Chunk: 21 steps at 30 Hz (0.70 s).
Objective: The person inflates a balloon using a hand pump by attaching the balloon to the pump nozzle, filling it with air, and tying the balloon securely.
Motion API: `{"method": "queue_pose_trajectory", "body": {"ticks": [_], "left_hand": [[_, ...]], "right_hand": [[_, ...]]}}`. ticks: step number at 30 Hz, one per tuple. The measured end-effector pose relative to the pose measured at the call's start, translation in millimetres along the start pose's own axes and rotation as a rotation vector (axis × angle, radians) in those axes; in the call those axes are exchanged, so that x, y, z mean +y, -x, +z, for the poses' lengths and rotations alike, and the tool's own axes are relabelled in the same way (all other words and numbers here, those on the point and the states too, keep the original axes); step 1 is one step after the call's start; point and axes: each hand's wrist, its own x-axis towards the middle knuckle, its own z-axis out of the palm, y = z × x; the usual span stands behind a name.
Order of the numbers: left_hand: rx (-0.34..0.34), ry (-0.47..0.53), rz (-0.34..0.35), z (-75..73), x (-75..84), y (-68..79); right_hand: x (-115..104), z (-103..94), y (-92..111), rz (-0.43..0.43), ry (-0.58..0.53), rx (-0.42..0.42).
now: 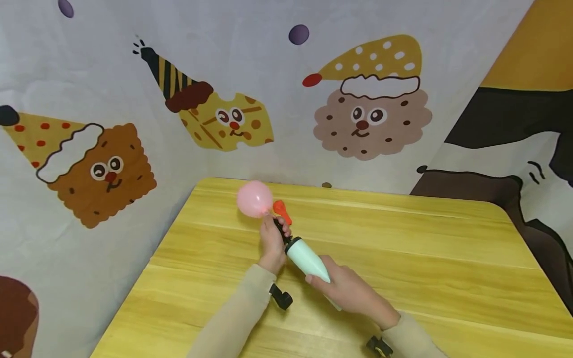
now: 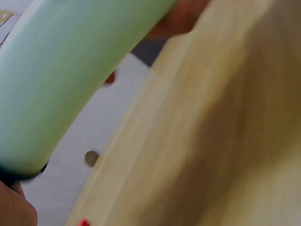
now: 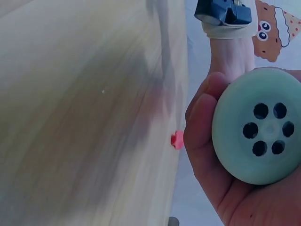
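Your left hand (image 1: 271, 242) gripped the mint pump (image 1: 307, 258) by its front, right hand (image 1: 346, 287) its body, pink balloon (image 1: 254, 199) at the pump's tip, liable to slip off if your left grip loosened.

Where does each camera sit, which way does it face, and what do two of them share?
Head: worn on the head, facing forward and down at the pump, pink balloon and table; left hand, right hand and sleeves show.
Left wrist: worn on that wrist, facing the pump's side close up; parts of both hands show.
Right wrist: worn on that wrist, facing the pump's holed end; the right hand gripping it and the left arm show.
Shared: head and right wrist both show the red balloon.
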Motion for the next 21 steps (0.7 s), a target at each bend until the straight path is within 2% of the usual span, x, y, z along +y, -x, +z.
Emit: {"method": "queue_pose_trajectory", "body": {"ticks": [3,6,10,14,21], "left_hand": [[-0.001,0.044,0.026,-4.2,10.4,-11.4],[0.028,0.096,0.074,-9.7,22.1,-21.8],[0.047,0.104,0.11,-14.1,31.9,-26.7],[0.037,0.068,0.104,-14.2,29.2,-21.4],[-0.014,0.029,0.045,-2.3,5.4,1.2]], "right_hand": [[0,-3.2,8,-0.004,0.015,0.001],[3,-7.5,19,-0.009,0.042,-0.01],[5,-10.6,26,-0.033,0.08,-0.013],[3,-9.6,25,-0.042,0.103,-0.014],[-2,-3.6,6,-0.025,0.077,0.009]]}}
